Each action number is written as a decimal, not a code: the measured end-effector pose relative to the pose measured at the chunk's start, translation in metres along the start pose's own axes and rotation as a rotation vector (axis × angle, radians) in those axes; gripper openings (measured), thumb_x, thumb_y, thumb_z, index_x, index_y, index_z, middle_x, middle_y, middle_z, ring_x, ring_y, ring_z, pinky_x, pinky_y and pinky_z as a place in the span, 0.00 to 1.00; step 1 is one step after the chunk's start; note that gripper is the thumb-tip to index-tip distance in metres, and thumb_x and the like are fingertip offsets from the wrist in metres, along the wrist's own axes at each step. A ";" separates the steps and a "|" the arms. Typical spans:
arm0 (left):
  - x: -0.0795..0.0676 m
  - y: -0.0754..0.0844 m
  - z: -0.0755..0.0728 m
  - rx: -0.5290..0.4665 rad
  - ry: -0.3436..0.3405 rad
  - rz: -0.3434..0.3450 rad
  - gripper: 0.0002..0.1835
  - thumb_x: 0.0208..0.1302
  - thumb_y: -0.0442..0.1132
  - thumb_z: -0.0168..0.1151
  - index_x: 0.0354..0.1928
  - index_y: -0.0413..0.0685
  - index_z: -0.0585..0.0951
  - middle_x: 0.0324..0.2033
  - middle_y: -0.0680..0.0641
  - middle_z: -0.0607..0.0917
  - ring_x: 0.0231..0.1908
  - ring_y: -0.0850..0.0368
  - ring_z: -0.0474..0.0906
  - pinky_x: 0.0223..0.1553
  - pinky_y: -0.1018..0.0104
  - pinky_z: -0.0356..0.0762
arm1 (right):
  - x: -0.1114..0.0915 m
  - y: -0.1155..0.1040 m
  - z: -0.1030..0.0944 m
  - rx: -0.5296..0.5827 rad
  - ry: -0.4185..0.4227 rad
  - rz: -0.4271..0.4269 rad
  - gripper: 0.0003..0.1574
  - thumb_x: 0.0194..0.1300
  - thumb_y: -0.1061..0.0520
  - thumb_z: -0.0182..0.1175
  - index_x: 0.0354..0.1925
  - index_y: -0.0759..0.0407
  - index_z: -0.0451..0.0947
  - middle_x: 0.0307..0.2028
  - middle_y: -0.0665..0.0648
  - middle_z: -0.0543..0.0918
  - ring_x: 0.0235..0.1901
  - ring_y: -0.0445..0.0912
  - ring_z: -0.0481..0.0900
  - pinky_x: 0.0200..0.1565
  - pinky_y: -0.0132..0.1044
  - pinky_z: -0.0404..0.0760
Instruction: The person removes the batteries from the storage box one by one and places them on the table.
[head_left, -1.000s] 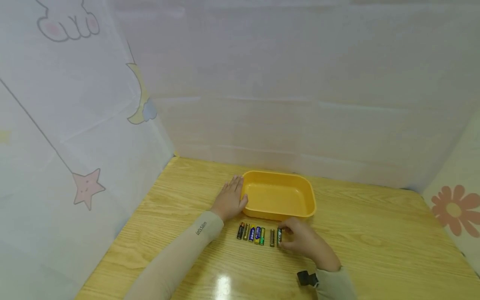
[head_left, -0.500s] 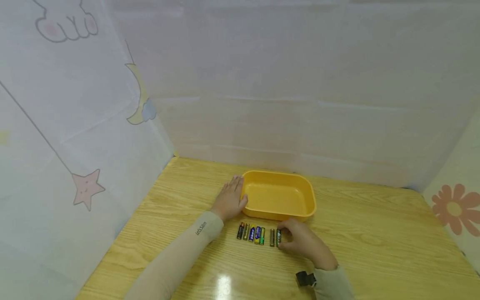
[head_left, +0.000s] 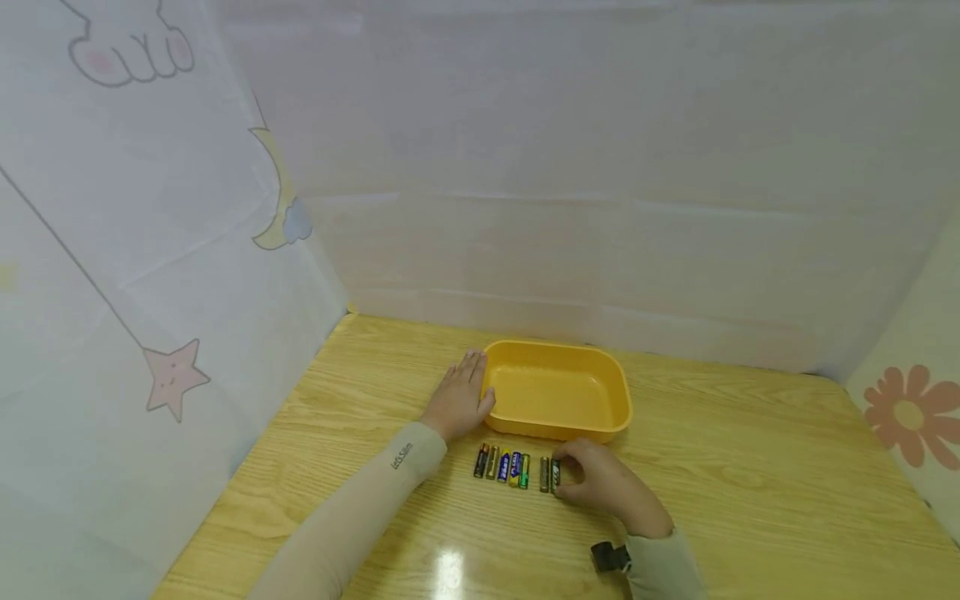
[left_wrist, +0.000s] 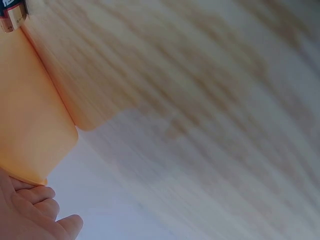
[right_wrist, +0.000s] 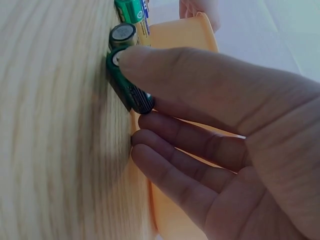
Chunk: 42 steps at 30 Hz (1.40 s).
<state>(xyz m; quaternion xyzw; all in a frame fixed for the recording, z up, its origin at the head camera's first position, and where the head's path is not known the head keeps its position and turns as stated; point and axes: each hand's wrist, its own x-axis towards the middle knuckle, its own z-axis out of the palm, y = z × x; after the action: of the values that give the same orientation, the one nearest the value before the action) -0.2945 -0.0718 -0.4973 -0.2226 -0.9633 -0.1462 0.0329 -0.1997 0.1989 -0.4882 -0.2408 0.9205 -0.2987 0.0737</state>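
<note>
In the head view my right hand (head_left: 603, 485) pinches a dark green battery (head_left: 556, 476) lengthwise, the thumb at its near end. In the right wrist view this green battery (right_wrist: 129, 86) lies on the wood under the thumb tip. Just left of it lies a gold battery (head_left: 544, 474). Farther left is a close row of several batteries, among them a black one (head_left: 481, 461), a blue-and-yellow one (head_left: 515, 470) and a green one (head_left: 524, 472). My left hand (head_left: 459, 397) rests with straight fingers against the left side of the yellow plastic basin (head_left: 491, 408).
The basin stands behind the batteries on a wooden table (head_left: 750, 467). A pale sheet wall (head_left: 600, 183) rises along the table's back edge, with printed sheets on the left and right. A black strap device (head_left: 611, 557) sits at the right wrist.
My right hand has slid the green battery a little to the left, so it now lies close beside the gold one. The left hand and the basin have stayed put.
</note>
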 end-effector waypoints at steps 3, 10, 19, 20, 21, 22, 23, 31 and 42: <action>0.000 -0.001 -0.001 -0.002 0.004 0.001 0.37 0.80 0.53 0.36 0.79 0.36 0.50 0.78 0.38 0.53 0.79 0.45 0.44 0.77 0.46 0.48 | 0.000 0.000 0.000 0.007 0.000 0.002 0.26 0.53 0.59 0.78 0.49 0.63 0.83 0.45 0.54 0.83 0.44 0.47 0.79 0.48 0.45 0.83; 0.002 -0.002 0.000 0.008 0.004 -0.003 0.37 0.80 0.52 0.37 0.79 0.36 0.50 0.78 0.38 0.53 0.79 0.45 0.44 0.77 0.46 0.49 | 0.001 0.000 -0.001 0.016 -0.008 0.001 0.26 0.52 0.59 0.78 0.49 0.63 0.83 0.46 0.55 0.83 0.45 0.48 0.79 0.48 0.45 0.83; 0.004 -0.002 0.002 0.020 -0.001 0.007 0.37 0.80 0.53 0.36 0.79 0.36 0.49 0.79 0.38 0.52 0.79 0.45 0.44 0.76 0.45 0.50 | -0.001 0.001 -0.001 0.012 -0.003 0.003 0.27 0.52 0.59 0.78 0.50 0.63 0.82 0.48 0.55 0.83 0.47 0.51 0.80 0.51 0.49 0.82; 0.004 -0.002 0.002 0.021 -0.002 0.010 0.37 0.80 0.53 0.36 0.79 0.36 0.49 0.79 0.38 0.52 0.79 0.45 0.44 0.76 0.45 0.50 | -0.001 0.001 -0.001 0.013 -0.002 0.003 0.27 0.52 0.59 0.78 0.50 0.63 0.82 0.48 0.55 0.83 0.47 0.51 0.80 0.52 0.49 0.82; 0.004 -0.003 0.002 0.023 0.001 0.013 0.37 0.80 0.53 0.35 0.79 0.36 0.50 0.78 0.38 0.52 0.79 0.45 0.44 0.76 0.45 0.51 | -0.001 0.001 -0.001 0.014 -0.002 0.002 0.27 0.52 0.59 0.78 0.50 0.63 0.82 0.48 0.55 0.83 0.47 0.50 0.80 0.52 0.49 0.82; 0.004 -0.003 0.002 0.022 0.005 0.016 0.37 0.80 0.53 0.35 0.79 0.35 0.50 0.78 0.38 0.53 0.79 0.45 0.44 0.76 0.45 0.51 | -0.001 0.001 -0.001 0.015 -0.003 0.001 0.26 0.52 0.59 0.78 0.50 0.63 0.82 0.48 0.55 0.83 0.47 0.50 0.80 0.51 0.49 0.82; 0.004 -0.003 0.002 0.025 0.002 0.016 0.37 0.80 0.54 0.35 0.79 0.36 0.50 0.78 0.38 0.53 0.79 0.45 0.44 0.76 0.45 0.51 | -0.002 0.001 -0.001 0.016 -0.003 -0.001 0.26 0.53 0.59 0.78 0.50 0.64 0.82 0.48 0.55 0.83 0.47 0.51 0.80 0.51 0.49 0.82; 0.004 -0.001 0.003 0.011 0.001 0.009 0.36 0.80 0.53 0.37 0.79 0.35 0.50 0.78 0.37 0.54 0.79 0.45 0.45 0.76 0.45 0.50 | -0.004 -0.002 -0.006 0.012 0.010 -0.014 0.24 0.57 0.59 0.75 0.50 0.66 0.82 0.47 0.57 0.84 0.47 0.52 0.81 0.50 0.49 0.83; 0.003 -0.007 -0.002 -0.075 0.028 0.012 0.36 0.79 0.50 0.43 0.79 0.35 0.53 0.77 0.36 0.56 0.78 0.43 0.46 0.76 0.43 0.50 | 0.000 -0.014 -0.021 -0.005 0.110 0.024 0.14 0.66 0.61 0.67 0.49 0.65 0.82 0.44 0.57 0.84 0.43 0.51 0.81 0.46 0.48 0.84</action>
<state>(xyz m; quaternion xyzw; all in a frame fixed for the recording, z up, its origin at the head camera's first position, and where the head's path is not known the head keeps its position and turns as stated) -0.3005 -0.0766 -0.4963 -0.2273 -0.9553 -0.1849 0.0388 -0.2000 0.1994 -0.4628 -0.2131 0.9267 -0.3084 0.0259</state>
